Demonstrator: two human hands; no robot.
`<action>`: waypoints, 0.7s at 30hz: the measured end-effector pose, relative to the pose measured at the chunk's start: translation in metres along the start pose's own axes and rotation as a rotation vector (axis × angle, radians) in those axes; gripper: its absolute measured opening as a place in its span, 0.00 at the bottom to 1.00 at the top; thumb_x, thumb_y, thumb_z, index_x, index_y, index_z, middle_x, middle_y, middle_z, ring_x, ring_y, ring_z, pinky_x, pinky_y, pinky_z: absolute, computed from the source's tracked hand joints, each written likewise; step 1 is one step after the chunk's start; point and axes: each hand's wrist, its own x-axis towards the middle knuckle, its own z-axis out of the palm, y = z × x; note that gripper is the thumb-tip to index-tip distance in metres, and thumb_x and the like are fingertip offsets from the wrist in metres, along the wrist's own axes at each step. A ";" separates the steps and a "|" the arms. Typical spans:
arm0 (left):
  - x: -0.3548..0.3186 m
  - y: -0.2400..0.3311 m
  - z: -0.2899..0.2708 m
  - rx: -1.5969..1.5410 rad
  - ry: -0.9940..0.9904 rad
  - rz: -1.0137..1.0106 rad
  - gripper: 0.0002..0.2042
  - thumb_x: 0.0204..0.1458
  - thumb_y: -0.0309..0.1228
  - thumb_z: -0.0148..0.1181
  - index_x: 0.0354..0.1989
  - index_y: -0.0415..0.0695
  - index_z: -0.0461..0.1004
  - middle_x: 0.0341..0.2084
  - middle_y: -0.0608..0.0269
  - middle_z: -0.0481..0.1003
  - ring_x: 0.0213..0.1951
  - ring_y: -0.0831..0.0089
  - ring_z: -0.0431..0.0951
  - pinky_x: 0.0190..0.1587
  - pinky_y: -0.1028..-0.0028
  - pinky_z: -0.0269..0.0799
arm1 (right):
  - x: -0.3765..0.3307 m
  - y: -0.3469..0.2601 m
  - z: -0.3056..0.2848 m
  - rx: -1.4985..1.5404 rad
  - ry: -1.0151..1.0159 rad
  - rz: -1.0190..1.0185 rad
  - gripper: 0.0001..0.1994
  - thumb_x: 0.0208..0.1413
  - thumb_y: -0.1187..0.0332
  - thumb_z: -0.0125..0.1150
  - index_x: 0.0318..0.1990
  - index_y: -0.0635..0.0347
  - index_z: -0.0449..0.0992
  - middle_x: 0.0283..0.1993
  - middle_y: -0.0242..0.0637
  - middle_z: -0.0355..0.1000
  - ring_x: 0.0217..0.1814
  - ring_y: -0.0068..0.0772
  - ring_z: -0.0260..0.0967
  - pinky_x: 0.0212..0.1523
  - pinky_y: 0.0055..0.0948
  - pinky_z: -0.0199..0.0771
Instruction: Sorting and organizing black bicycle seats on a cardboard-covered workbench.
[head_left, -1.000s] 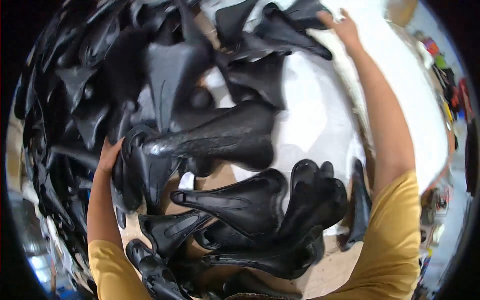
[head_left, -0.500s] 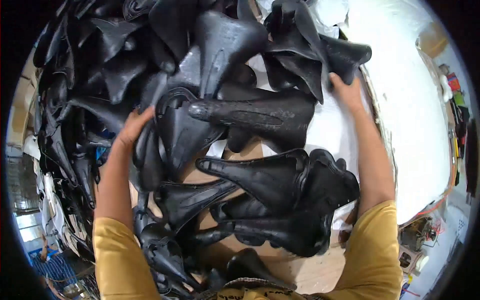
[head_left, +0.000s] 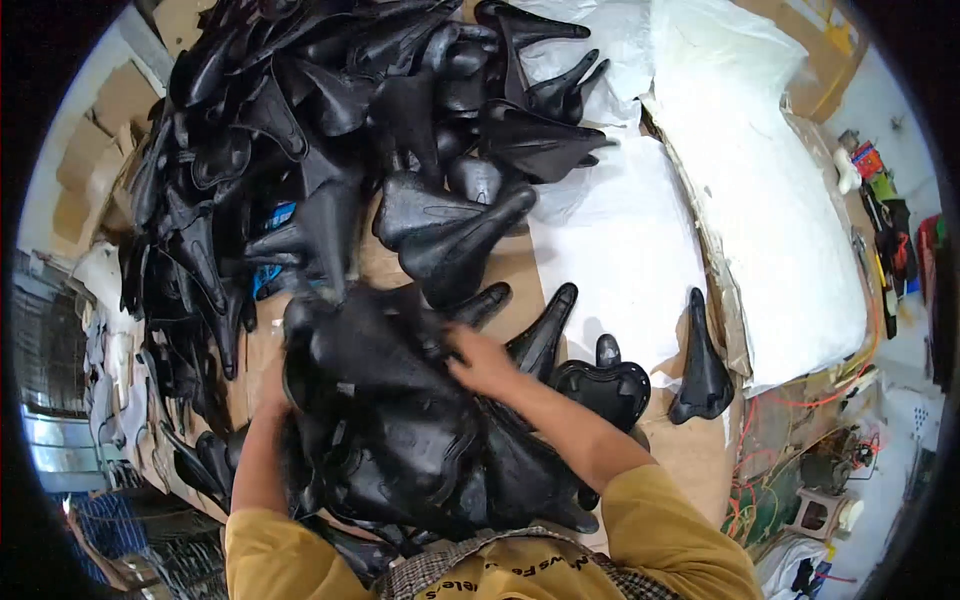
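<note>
Both my hands are around a bunch of black bicycle saddles [head_left: 390, 400], bare covers or shells, piled close in front of me. My left hand [head_left: 276, 386] presses against the bunch's left side, its fingers mostly hidden behind the saddles. On the right side, my right hand [head_left: 482, 362] has its fingers bent over the edge of the bunch. Part of the bunch is smeared by motion. Just beyond it, one saddle [head_left: 460, 245] lies across another, and a narrow one [head_left: 545, 330] points away beside my right hand.
A large heap of black saddles [head_left: 290, 110] covers the far left. A lone saddle [head_left: 703, 370] lies at the right on cardboard [head_left: 690, 455], near white sheeting [head_left: 625, 250]. Beyond stands a white wrapped block [head_left: 770, 220]. Cables and tools [head_left: 830, 450] lie at the far right.
My hands were wide apart at the saddles; now they are closer together and nearer to me, with saddles gathered between them. The view has shifted, showing more sheeting.
</note>
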 end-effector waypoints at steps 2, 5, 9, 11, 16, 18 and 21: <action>-0.033 0.099 -0.012 0.605 -0.025 -0.202 0.38 0.39 0.31 0.61 0.60 0.43 0.48 0.53 0.49 0.61 0.50 0.54 0.65 0.50 0.67 0.61 | 0.002 -0.023 0.019 0.120 -0.280 0.131 0.15 0.41 0.63 0.55 0.34 0.65 0.67 0.37 0.51 0.66 0.40 0.52 0.64 0.38 0.43 0.64; -0.050 0.009 -0.120 0.523 0.488 -0.380 0.46 0.27 0.33 0.68 0.58 0.34 0.49 0.50 0.41 0.61 0.51 0.51 0.64 0.50 0.63 0.61 | -0.001 -0.101 0.061 0.321 -0.508 -0.317 0.25 0.40 0.58 0.61 0.45 0.65 0.65 0.40 0.49 0.67 0.38 0.46 0.67 0.39 0.36 0.68; -0.013 0.051 -0.153 0.440 0.631 -0.038 0.30 0.37 0.31 0.60 0.51 0.34 0.61 0.42 0.53 0.70 0.43 0.65 0.70 0.44 0.72 0.64 | 0.043 -0.117 -0.045 0.757 -0.674 -0.201 0.20 0.47 0.66 0.60 0.48 0.63 0.66 0.45 0.40 0.67 0.44 0.27 0.66 0.42 0.26 0.68; 0.026 0.098 -0.119 0.086 0.362 0.011 0.22 0.43 0.30 0.57 0.47 0.34 0.66 0.38 0.58 0.72 0.40 0.72 0.71 0.41 0.76 0.65 | 0.081 -0.038 -0.095 0.540 -0.070 -0.104 0.14 0.51 0.68 0.56 0.44 0.63 0.68 0.42 0.39 0.68 0.43 0.26 0.67 0.44 0.25 0.67; 0.146 0.196 0.053 -0.003 -0.113 0.011 0.27 0.44 0.46 0.58 0.45 0.35 0.68 0.40 0.59 0.71 0.41 0.72 0.68 0.43 0.77 0.61 | 0.182 0.147 -0.264 -0.019 0.823 0.283 0.27 0.46 0.54 0.60 0.46 0.70 0.67 0.40 0.38 0.68 0.41 0.26 0.64 0.44 0.23 0.62; 0.196 0.203 0.098 -0.050 -0.070 0.019 0.33 0.42 0.52 0.57 0.48 0.34 0.66 0.44 0.57 0.69 0.44 0.67 0.68 0.47 0.74 0.60 | 0.227 0.180 -0.276 -0.056 0.711 0.464 0.41 0.39 0.42 0.59 0.52 0.72 0.62 0.49 0.45 0.65 0.50 0.35 0.62 0.51 0.29 0.59; 0.268 0.216 0.143 0.184 0.051 0.066 0.42 0.33 0.59 0.59 0.47 0.30 0.66 0.45 0.48 0.68 0.49 0.60 0.67 0.51 0.71 0.59 | 0.286 0.227 -0.305 0.132 0.370 0.649 0.56 0.28 0.31 0.56 0.60 0.66 0.49 0.62 0.49 0.46 0.60 0.50 0.50 0.57 0.42 0.50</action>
